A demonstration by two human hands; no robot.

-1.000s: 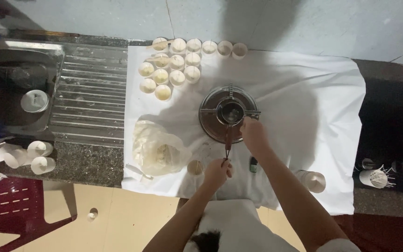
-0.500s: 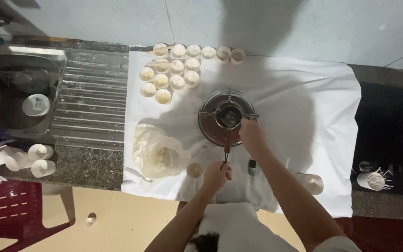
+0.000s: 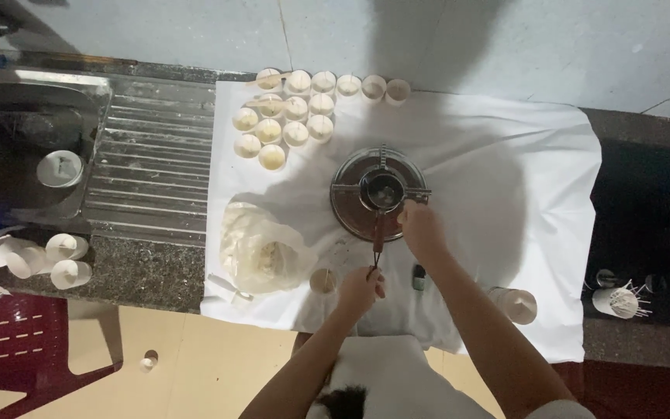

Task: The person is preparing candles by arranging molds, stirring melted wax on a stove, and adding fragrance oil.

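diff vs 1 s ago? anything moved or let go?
Hardly anything. Left hand holds the end of the small pot's handle, right hand sits at the burner's rim, both as before. Candle cups and wax bag unmoved; only the camera shifted slightly.

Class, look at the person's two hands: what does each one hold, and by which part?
Left hand grips the small pot by its handle's end; whether the right hand holds anything cannot be told.
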